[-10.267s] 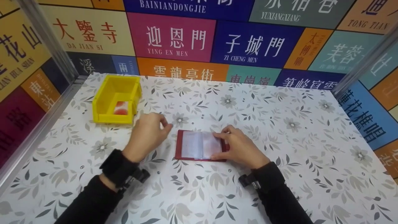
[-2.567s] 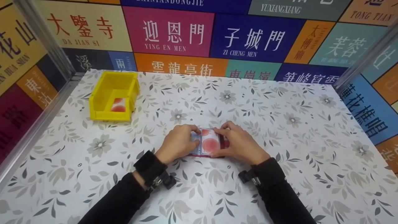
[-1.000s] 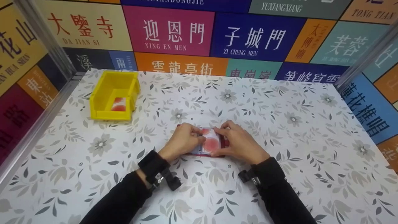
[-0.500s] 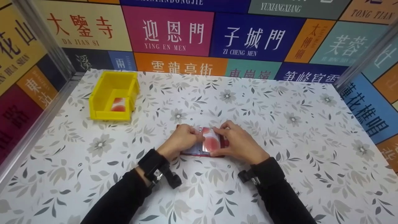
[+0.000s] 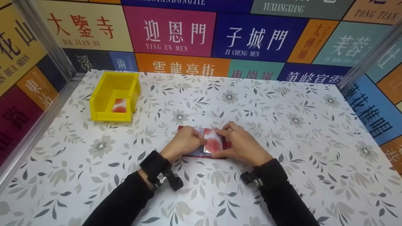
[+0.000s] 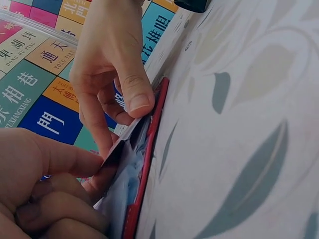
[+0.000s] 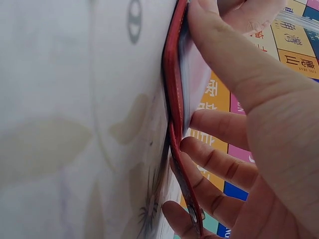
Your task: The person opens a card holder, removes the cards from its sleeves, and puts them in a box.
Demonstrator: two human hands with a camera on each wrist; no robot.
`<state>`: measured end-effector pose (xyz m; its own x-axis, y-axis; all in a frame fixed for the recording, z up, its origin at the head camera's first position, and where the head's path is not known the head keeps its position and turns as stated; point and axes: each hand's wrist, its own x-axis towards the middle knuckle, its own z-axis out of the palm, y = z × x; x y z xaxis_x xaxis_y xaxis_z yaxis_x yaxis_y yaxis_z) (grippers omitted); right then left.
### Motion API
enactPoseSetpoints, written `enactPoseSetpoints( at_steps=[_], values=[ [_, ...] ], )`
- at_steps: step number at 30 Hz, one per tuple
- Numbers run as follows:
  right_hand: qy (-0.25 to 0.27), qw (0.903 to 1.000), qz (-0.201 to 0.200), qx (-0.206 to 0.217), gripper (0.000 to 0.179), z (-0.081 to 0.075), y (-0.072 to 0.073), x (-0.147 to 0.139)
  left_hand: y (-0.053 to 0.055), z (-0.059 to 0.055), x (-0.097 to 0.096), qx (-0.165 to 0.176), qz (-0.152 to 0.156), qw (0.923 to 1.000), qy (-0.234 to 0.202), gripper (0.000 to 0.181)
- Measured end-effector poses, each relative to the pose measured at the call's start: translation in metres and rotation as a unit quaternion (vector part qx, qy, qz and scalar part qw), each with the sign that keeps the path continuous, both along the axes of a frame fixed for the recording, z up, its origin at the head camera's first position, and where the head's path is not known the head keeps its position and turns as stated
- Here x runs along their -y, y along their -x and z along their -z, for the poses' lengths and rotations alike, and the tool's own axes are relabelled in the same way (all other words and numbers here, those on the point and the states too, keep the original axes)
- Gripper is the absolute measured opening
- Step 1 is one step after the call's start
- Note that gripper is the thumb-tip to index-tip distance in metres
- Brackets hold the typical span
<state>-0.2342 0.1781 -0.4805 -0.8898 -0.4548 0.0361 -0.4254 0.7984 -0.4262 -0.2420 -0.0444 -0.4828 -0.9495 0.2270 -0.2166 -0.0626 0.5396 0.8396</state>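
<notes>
A small red card holder (image 5: 198,156) lies spread on the table, its clear plastic sleeves showing. Over its right-hand sleeve is a white card with red circles (image 5: 213,142); how far it sits inside the sleeve I cannot tell. My left hand (image 5: 185,140) pinches the card's left edge, which shows dark and lifted between thumb and finger in the left wrist view. Thumb and fingers of my right hand (image 5: 243,144) hold the holder's right side. The right wrist view shows the red cover (image 7: 173,84) and its snap strap (image 7: 192,199) beside those fingers.
A yellow bin (image 5: 111,117) stands at the back left, with another red-circled card (image 5: 120,105) inside. Behind the flower-patterned table (image 5: 267,125) rise wall panels (image 5: 176,34) with large lettering. Clear-edged side walls flank both sides.
Ten seconds ago the sleeves were bare and my left hand was off the holder near the bin. Now that hand pinches a card over the right sleeve; only small finger shifts lately.
</notes>
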Motion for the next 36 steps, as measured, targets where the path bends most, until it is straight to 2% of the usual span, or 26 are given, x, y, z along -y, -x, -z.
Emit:
enactPoseSetpoints(
  at_steps=[10, 22, 36],
  values=[
    [0.0, 1.0, 0.002, 0.002, 0.091, -0.0003, -0.0005, 0.0001, -0.0017, -0.0005, 0.0001, -0.004, -0.007, 0.9997, 0.022, 0.018],
    [-0.003, 1.0, 0.004, -0.006, 0.089, -0.0001, -0.0021, 0.0001, -0.0027, -0.0007, 0.0011, -0.022, 0.001, 0.9996, 0.018, 0.025],
    [-0.007, 0.9997, 0.016, 0.019, 0.091, -0.0023, -0.0019, 0.0022, -0.0037, -0.0017, 0.0011, -0.004, -0.01, 0.9998, 0.017, 0.013]
  ],
)
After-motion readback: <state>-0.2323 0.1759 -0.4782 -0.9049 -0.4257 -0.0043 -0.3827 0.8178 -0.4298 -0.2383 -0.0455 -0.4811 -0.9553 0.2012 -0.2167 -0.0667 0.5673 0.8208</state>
